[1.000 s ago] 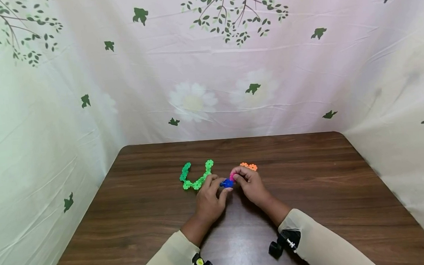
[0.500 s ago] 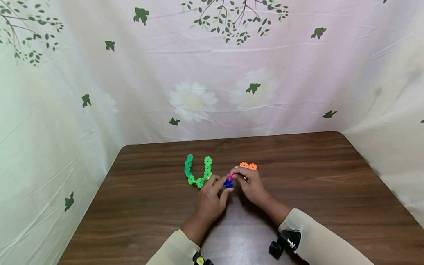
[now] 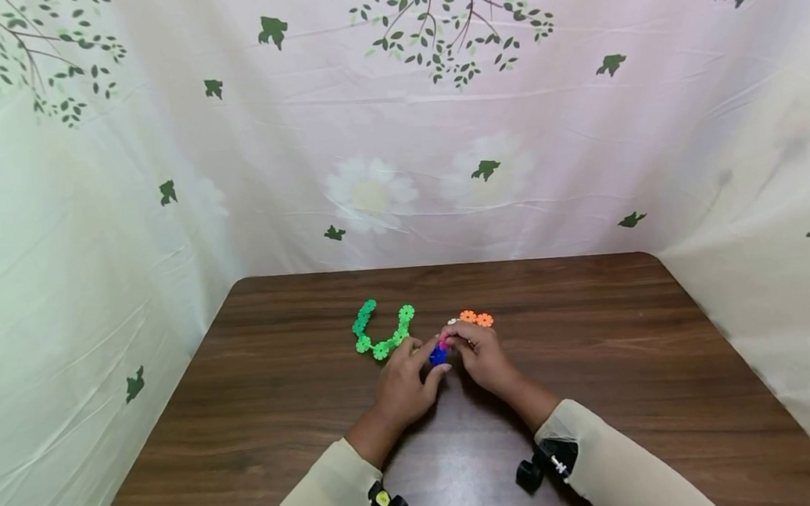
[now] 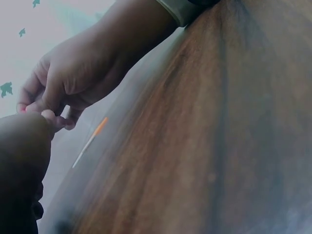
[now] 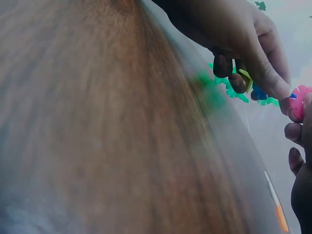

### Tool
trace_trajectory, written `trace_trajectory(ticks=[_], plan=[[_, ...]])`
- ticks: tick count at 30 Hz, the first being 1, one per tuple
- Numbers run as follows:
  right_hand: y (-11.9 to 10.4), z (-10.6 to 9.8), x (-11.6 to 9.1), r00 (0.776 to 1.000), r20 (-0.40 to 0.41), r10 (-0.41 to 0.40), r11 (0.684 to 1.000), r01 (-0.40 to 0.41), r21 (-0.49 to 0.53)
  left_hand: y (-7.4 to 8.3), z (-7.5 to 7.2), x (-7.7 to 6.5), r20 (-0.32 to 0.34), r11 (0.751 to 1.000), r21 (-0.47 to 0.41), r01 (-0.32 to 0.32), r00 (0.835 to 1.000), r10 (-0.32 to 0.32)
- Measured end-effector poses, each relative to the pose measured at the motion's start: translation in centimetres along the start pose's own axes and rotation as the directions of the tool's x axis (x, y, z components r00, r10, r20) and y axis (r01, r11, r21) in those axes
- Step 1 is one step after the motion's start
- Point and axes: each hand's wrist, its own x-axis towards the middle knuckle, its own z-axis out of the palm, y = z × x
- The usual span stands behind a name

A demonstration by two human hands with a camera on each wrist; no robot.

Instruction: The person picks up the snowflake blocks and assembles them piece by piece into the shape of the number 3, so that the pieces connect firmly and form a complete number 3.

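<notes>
Over the middle of the table, my left hand [image 3: 404, 386] pinches a blue flower-shaped linking disc [image 3: 438, 355] between thumb and fingers. My right hand [image 3: 481, 357] pinches a pink flower-shaped disc [image 5: 300, 101], which meets the blue one at its edge. In the right wrist view a yellow disc [image 5: 246, 79] shows among the left fingers, beside the blue. A curved chain of green flower discs [image 3: 380, 350] extends beyond the left hand; its near end is hidden by the fingers. The left wrist view shows the right hand's fingertips close to the left hand.
Beyond the right hand lies a short row of orange flower discs [image 3: 476, 318] with a white disc [image 3: 453, 322] at its near end, partly hidden. The brown wooden table [image 3: 304, 417] ends at a printed curtain [image 3: 424, 126] behind and at the sides.
The green chain has swung, its left arm shifting slightly right. The blue disc has turned between the left fingers. Both hands stay almost in place, with the pink disc still against the blue.
</notes>
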Motion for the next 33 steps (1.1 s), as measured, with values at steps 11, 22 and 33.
trace_trajectory(ticks=[11,22,33], plan=[[-0.03,0.02,-0.15,0.997,-0.012,0.080,0.996,-0.080,0.026,-0.06,0.05,0.13,-0.018,0.998,-0.046,0.042,0.999,-0.043],[-0.47,-0.06,-0.07,0.984,0.021,0.178,0.980,-0.179,0.089,-0.60,0.41,-0.02,-0.072,0.998,-0.055,0.001,0.997,-0.005],[-0.17,0.08,0.01,0.976,0.034,0.217,0.953,-0.220,0.207,-0.27,0.04,0.30,-0.131,0.998,-0.064,-0.021,0.991,0.013]])
